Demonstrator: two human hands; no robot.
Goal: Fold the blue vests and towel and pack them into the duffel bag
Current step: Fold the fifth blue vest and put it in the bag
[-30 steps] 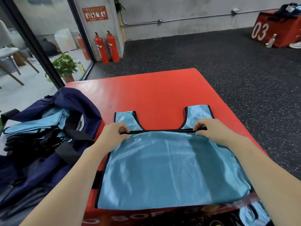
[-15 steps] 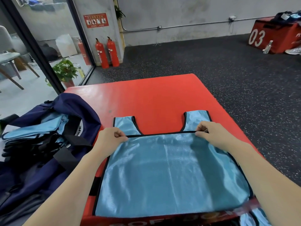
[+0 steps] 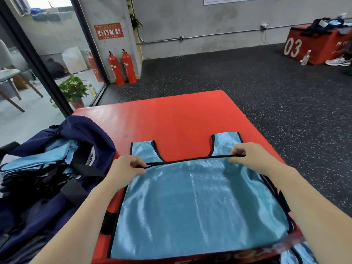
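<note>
The red worktop (image 3: 177, 119) fills the middle of the view, standing on dark speckled flooring. At its left edge sits the navy duffel bag (image 3: 47, 180), open at the top, with folded light blue fabric and black straps visible inside.

A blue vest (image 3: 198, 202) with black trim lies flat on the near half of the worktop. Its lower part is folded up and away from the viewer, so the black-edged hem runs across the vest just below the two shoulder straps, which point toward the far side.

The left hand (image 3: 126, 166) pinches the left end of that hem between curled fingers and thumb. The right hand (image 3: 245, 157) pinches the right end in the same manner. Both forearms reach in from the near edge, either side of the folded panel.

More blue fabric (image 3: 297, 254) hangs below the near right corner of the worktop.

Two red fire extinguishers (image 3: 122, 67) stand against the far wall.
</note>
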